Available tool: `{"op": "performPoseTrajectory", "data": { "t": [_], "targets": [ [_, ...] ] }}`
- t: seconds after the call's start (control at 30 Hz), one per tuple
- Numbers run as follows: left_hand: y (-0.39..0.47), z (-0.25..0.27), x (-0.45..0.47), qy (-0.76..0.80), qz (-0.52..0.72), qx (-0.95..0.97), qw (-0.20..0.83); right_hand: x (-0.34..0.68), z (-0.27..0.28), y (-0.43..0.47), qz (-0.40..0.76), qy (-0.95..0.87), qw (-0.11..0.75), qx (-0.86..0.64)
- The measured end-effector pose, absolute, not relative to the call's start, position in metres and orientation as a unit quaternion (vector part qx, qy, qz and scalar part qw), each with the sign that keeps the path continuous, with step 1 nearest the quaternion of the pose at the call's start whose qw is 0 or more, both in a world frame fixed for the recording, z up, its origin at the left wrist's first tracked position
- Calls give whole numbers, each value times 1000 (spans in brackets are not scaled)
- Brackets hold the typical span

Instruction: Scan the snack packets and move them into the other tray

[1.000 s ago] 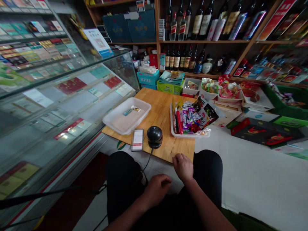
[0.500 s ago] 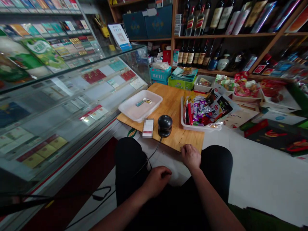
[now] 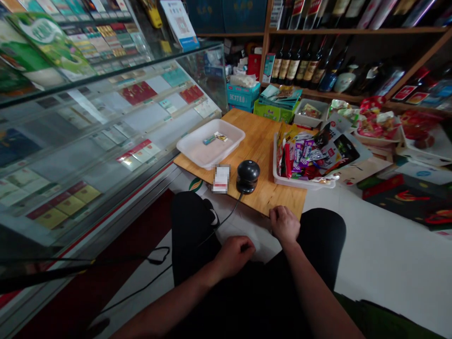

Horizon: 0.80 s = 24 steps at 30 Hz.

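Note:
My left hand hovers over my lap, fingers loosely curled in, with no object visible in it. At the near edge of the wooden table, my right hand rests with its fingers bent down against the corner; nothing shows in its grasp. A black, round-topped corded device stands on the table ahead of my hands, its cable running down past my knee. To its left lies a small white-and-red item, blurred out by pixelation, at the table's edge.
A shallow white tray holds two small packets. Another white tray is heaped with colourful snack packets. The glass display counter runs along the left. Bottles line the back shelves, and boxes sit at right.
The view has tipped downward and turned slightly left, so the table and trays appear higher and farther right. Both hands keep nearly the same pose. A shoe now shows beside my left knee.

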<state>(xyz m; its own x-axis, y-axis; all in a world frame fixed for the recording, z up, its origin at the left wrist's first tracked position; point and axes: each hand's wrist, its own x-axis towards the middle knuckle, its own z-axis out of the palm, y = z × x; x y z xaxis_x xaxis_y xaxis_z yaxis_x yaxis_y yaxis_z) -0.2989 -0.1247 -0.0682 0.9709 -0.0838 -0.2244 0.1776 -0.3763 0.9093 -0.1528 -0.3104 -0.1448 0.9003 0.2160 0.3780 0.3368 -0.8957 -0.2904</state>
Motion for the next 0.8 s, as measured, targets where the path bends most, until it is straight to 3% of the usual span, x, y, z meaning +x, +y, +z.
{"op": "performPoseTrajectory", "data": {
  "t": [0.2,0.33,0.53,0.67,0.8],
  "targets": [
    [-124,-68,-295,31,-141,823,549,-154,-141,-309,-155,-140,188,-960],
    [-113,-47,-280,26,-107,831,545,-153,-133,-310,-105,-117,253,-955],
    [-56,10,-213,39,72,818,570,-133,-94,-315,-37,-47,383,-922],
    [10,25,-148,122,200,767,597,-105,-42,-308,-92,-42,377,-921],
    [77,18,-84,154,303,755,561,-71,17,-285,-160,-79,366,-913]
  ]
}}
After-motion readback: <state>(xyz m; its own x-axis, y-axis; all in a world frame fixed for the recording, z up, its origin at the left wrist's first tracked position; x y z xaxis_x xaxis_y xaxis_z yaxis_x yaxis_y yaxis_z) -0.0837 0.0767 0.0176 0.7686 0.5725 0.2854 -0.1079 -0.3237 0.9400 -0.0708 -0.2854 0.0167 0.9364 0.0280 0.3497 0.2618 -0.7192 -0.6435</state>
